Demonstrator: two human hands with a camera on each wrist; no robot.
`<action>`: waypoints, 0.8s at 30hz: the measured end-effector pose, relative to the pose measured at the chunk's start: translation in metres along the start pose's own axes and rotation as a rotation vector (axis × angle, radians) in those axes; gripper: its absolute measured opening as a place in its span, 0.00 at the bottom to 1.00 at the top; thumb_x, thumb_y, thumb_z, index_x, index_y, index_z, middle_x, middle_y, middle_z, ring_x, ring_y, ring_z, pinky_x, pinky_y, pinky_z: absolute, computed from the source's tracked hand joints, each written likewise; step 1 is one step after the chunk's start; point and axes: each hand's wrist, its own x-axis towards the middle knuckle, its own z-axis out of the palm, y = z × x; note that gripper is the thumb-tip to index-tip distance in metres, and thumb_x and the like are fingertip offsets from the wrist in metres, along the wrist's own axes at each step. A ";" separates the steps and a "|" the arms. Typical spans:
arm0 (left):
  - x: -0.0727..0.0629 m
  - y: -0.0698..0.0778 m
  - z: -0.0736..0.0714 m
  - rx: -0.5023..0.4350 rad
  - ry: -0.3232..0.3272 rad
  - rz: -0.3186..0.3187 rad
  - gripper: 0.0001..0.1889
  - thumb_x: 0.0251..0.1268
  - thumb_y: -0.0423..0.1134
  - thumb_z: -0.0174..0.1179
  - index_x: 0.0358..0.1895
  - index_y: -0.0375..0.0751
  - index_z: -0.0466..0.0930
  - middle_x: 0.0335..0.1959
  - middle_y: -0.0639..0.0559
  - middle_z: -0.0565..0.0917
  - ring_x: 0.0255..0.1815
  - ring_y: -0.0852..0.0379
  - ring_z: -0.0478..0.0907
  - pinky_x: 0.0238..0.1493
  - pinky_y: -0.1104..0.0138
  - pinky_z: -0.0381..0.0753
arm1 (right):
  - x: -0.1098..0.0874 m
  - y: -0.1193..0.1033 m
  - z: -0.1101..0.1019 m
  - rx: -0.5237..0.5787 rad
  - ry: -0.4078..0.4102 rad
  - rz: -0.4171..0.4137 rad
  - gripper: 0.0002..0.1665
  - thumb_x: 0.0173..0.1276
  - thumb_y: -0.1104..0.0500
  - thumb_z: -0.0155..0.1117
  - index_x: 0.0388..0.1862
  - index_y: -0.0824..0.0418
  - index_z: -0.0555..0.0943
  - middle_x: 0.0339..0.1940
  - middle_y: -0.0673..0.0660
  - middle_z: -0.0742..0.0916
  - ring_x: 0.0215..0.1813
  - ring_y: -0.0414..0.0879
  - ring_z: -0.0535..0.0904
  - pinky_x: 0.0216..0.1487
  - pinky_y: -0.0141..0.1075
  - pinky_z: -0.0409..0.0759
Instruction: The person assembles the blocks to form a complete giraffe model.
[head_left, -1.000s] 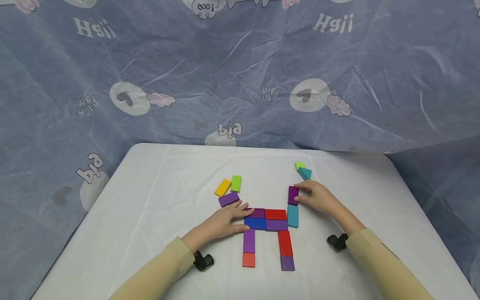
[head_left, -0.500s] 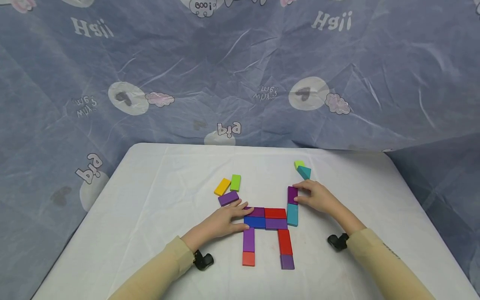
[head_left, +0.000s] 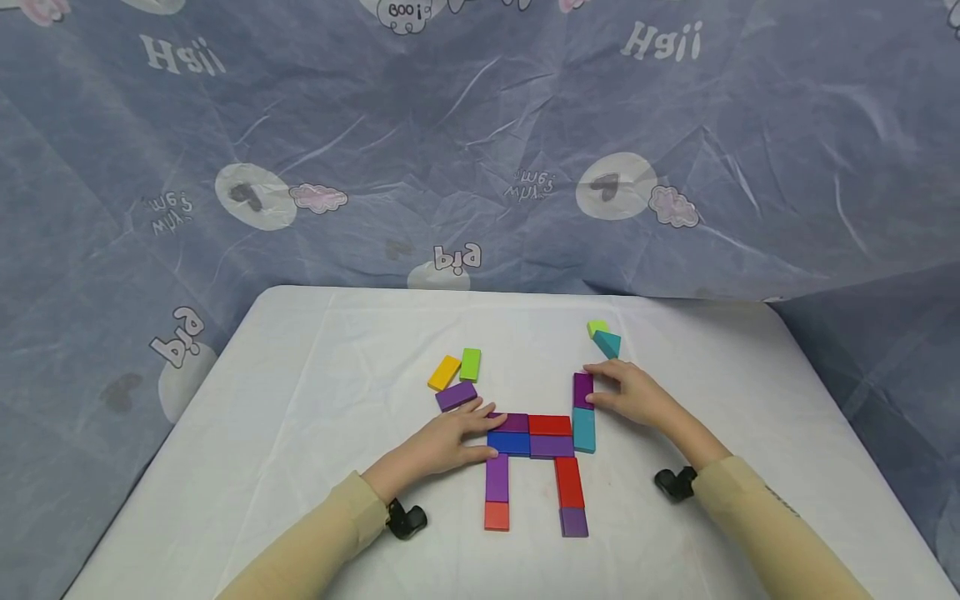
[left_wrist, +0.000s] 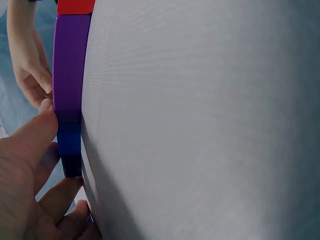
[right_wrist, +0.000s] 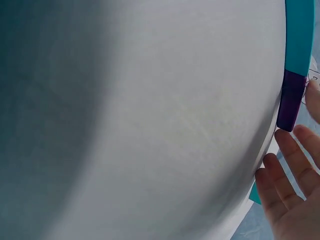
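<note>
Flat coloured blocks lie joined in a figure on the white table. Its body pairs a dark purple block [head_left: 516,423] and a red block [head_left: 550,426] above a blue block [head_left: 508,443] and a violet block [head_left: 551,447]. My left hand [head_left: 444,440] rests at the body's left end, thumb by the blue block, fingertips on the dark purple one. At the right, my right hand [head_left: 636,393] holds an upright magenta-purple block [head_left: 582,390] by thumb and forefinger, its lower end against a teal block [head_left: 584,432]. In the right wrist view the other fingers [right_wrist: 287,182] extend past that purple block [right_wrist: 291,100].
Two legs run toward me: a violet block [head_left: 497,478] with an orange-red one [head_left: 497,516], and a red block [head_left: 569,482] with a violet one [head_left: 574,522]. Loose yellow [head_left: 444,372], green [head_left: 470,365] and purple [head_left: 456,396] blocks lie behind my left hand; a teal triangle [head_left: 608,343] lies beyond my right.
The purple block in my right hand has settled slightly, from a little skewed to in line with the teal block. My left hand has stayed in place.
</note>
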 end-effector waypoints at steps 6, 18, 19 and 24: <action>0.000 -0.001 0.000 0.002 -0.005 -0.005 0.31 0.68 0.54 0.60 0.73 0.57 0.66 0.76 0.54 0.64 0.81 0.49 0.50 0.75 0.47 0.61 | -0.010 -0.004 -0.001 0.008 -0.001 0.011 0.33 0.66 0.51 0.69 0.68 0.59 0.75 0.64 0.67 0.78 0.65 0.64 0.72 0.65 0.60 0.73; -0.001 0.000 0.000 0.002 -0.004 -0.007 0.31 0.68 0.53 0.61 0.73 0.58 0.66 0.76 0.55 0.64 0.81 0.49 0.49 0.75 0.48 0.60 | -0.037 -0.010 0.001 -0.037 -0.052 -0.010 0.38 0.63 0.46 0.70 0.68 0.59 0.74 0.68 0.68 0.75 0.69 0.67 0.68 0.65 0.63 0.71; -0.001 0.000 0.000 0.003 -0.007 -0.010 0.31 0.68 0.53 0.61 0.73 0.58 0.66 0.76 0.55 0.64 0.81 0.50 0.49 0.76 0.48 0.60 | -0.037 -0.010 0.002 -0.039 -0.052 -0.017 0.37 0.63 0.46 0.71 0.68 0.59 0.74 0.68 0.68 0.75 0.69 0.67 0.68 0.65 0.63 0.71; -0.001 0.001 -0.001 0.000 -0.007 -0.013 0.31 0.68 0.53 0.61 0.73 0.57 0.67 0.76 0.55 0.64 0.81 0.50 0.49 0.76 0.48 0.60 | -0.039 -0.012 0.003 -0.049 -0.040 -0.028 0.37 0.62 0.48 0.71 0.68 0.61 0.74 0.67 0.68 0.75 0.68 0.67 0.69 0.64 0.63 0.72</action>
